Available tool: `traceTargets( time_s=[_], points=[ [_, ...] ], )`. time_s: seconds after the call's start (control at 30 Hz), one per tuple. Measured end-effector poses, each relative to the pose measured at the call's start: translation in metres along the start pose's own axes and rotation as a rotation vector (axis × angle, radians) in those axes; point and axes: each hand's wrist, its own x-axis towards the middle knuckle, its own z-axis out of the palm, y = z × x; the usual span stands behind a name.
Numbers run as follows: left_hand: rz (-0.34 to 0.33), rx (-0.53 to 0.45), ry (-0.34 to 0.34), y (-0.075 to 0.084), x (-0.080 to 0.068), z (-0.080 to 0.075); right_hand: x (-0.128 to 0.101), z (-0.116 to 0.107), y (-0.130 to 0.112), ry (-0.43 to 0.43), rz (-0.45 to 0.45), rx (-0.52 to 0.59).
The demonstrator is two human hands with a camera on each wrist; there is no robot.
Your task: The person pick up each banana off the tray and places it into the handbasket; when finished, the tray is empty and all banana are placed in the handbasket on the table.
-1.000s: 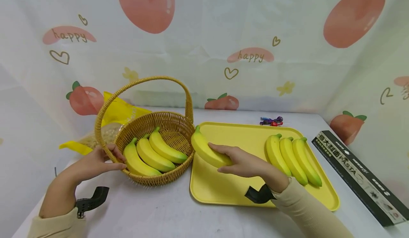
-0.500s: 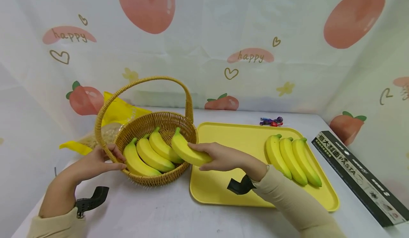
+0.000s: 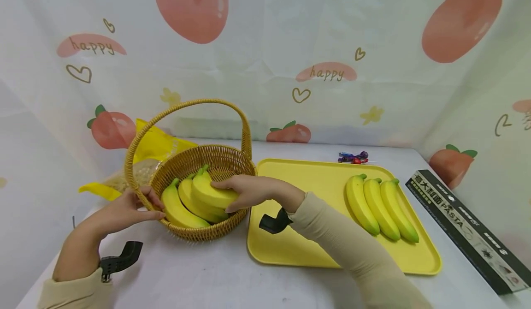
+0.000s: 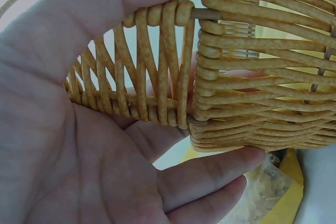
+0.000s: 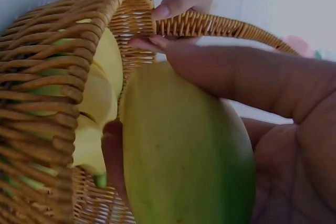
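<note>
Yellow banana (image 3: 211, 196), perhaps touching others (image 3: 177, 207), sits clamped in right fingers (image 3: 226, 183); left fingers (image 4: 210, 175) curl round basket handle (image 3: 207, 101).

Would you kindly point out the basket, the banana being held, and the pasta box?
Basket (image 3: 220, 157): head view, on its inner back wall.
Held banana (image 5: 184, 145): right wrist view, on the middle of its visible side.
Pasta box (image 3: 469, 230): head view, on the middle of its printed face.
</note>
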Motion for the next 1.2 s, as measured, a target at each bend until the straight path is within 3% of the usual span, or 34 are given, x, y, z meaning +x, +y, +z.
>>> traceTargets(
  time_s=[0.47, 0.83, 1.2],
  points=[
    [0.0, -0.004, 0.007, 0.0, 0.0, 0.0, 0.038, 0.002, -0.01, -0.11, 0.061, 0.032],
    [0.006, -0.003, -0.005, 0.0, 0.001, 0.001, 0.057, 0.003, -0.02, -0.161, 0.071, -0.009],
    [-0.087, 0.066, 0.007, 0.002, -0.004, -0.002, 0.072, 0.012, -0.022, -0.216, 0.083, -0.005]
  ],
)
